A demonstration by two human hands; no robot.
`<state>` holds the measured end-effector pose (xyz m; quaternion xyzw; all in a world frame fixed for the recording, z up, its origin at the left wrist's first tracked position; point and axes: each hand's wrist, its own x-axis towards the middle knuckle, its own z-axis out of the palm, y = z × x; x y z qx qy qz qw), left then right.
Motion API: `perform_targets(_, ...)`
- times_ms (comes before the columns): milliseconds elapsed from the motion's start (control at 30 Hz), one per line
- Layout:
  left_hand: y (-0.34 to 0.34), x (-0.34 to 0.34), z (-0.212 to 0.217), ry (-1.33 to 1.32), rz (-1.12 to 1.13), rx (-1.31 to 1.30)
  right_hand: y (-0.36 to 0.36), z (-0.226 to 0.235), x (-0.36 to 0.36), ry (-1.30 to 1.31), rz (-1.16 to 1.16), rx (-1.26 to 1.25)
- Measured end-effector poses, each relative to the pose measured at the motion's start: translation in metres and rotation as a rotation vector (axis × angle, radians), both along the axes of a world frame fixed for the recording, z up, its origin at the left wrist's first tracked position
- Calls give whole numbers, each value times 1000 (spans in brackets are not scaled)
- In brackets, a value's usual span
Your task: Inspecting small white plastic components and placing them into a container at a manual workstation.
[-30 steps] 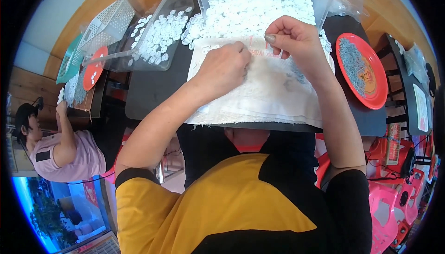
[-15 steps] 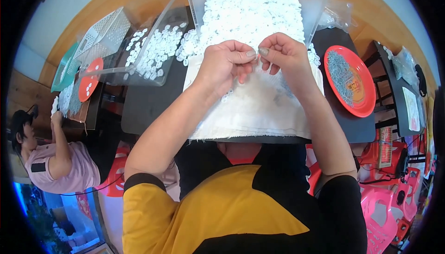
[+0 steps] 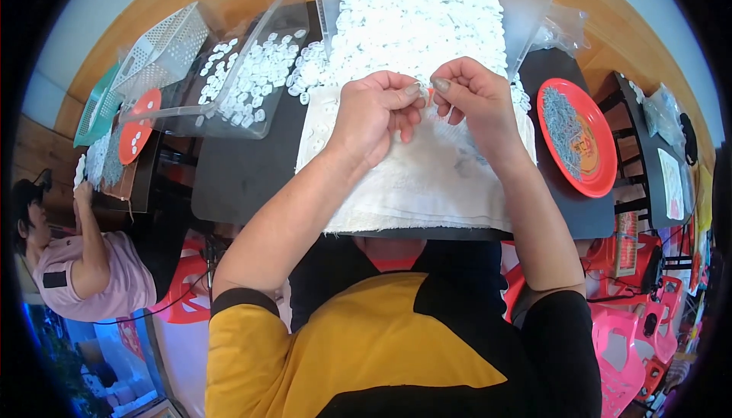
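Note:
Over a folded white cloth (image 3: 427, 189), my two hands are raised close together with a small gap between the fingertips. My left hand (image 3: 375, 113) is closed, thumb against forefinger, on what looks like a small white plastic piece (image 3: 422, 91), mostly covered by the fingers. Thumb and forefinger of my right hand (image 3: 480, 105) are pinched; whatever is in them is too small to make out. Just beyond lies a big heap of small white oval plastic pieces (image 3: 415, 29) in a clear plastic bin (image 3: 526, 6). A few more pieces (image 3: 324, 117) lie on the cloth by my left wrist.
Right of the cloth, a red plate (image 3: 602, 124) holds many thin grey metal bits (image 3: 563, 124). A second clear bin (image 3: 194, 130) with white pieces stands left on the dark table (image 3: 236, 181). Farther left, a co-worker (image 3: 91, 265) reaches toward another table with baskets (image 3: 164, 48).
My fingertips, nearly touching before, are now slightly apart, the right hand having shifted a little to the right. The whole view has shifted slightly.

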<state>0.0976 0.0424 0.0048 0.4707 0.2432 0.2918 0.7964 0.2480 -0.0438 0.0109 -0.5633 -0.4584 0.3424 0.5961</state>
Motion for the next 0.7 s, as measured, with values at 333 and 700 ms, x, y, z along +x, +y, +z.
perform_targets(333,-6,0,1,19,103,95,1,-2,-8,-152,-51,25)
perform_targets(700,-16,4,4,68,206,184,3,-9,-10,-310,-61,41)
